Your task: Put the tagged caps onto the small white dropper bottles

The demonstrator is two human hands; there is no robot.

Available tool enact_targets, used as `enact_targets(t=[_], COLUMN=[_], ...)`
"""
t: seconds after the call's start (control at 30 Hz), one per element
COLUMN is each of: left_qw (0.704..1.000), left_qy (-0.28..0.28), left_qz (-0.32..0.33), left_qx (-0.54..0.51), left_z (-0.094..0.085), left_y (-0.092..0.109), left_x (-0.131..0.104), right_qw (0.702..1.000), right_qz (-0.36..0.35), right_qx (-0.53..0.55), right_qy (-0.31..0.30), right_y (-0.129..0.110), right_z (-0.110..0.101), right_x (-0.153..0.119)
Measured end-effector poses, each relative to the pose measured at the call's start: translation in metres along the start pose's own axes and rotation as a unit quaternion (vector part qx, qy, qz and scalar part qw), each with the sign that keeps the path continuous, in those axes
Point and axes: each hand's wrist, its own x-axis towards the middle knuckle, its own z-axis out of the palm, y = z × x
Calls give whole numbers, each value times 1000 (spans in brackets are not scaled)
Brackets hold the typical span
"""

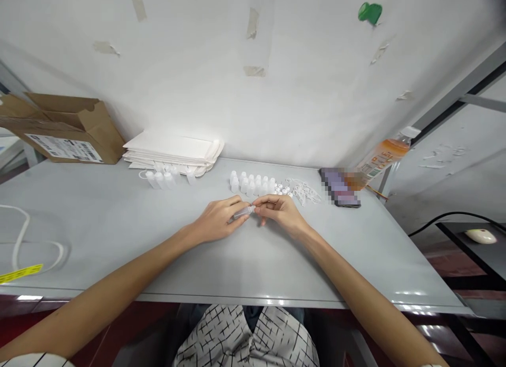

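Near the middle of the grey table, my left hand (221,218) is closed around a small translucent bottle (243,212), tilted with its neck to the right. The fingers of my right hand (280,211) are pinched together at the bottle's neck; what they hold there is too small to name. Just behind my hands stand rows of small white bottles (252,184). Small white caps (283,189) and a pile of thin white pieces (304,192) lie to their right. Several more small bottles (161,180) stand at the left.
White padded envelopes (169,150) are stacked at the back left, beside an open cardboard box (67,129). At the right are a phone (339,187) and an orange drink bottle (381,157). A white cable (21,235) lies on the grey table (237,272) at far left.
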Motion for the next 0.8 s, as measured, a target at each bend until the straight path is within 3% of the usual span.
enact_targets(t=[0.33,0.53,0.8], left_qw=[1000,1000,1000], left_qy=[-8,4,9], left_qz=[6,2,24], left_qx=[-4,-12,-6], left_z=[0,0,1], left_y=[-3,-2,-5], left_x=[-1,0,-1], right_qw=[1000,999,997], right_qz=[-24,-32,-56], right_qx=[-12,-22,-43], right_qy=[-17,7,-32], right_y=[7,4,8], right_z=[4,6,2], right_x=[3,2,2])
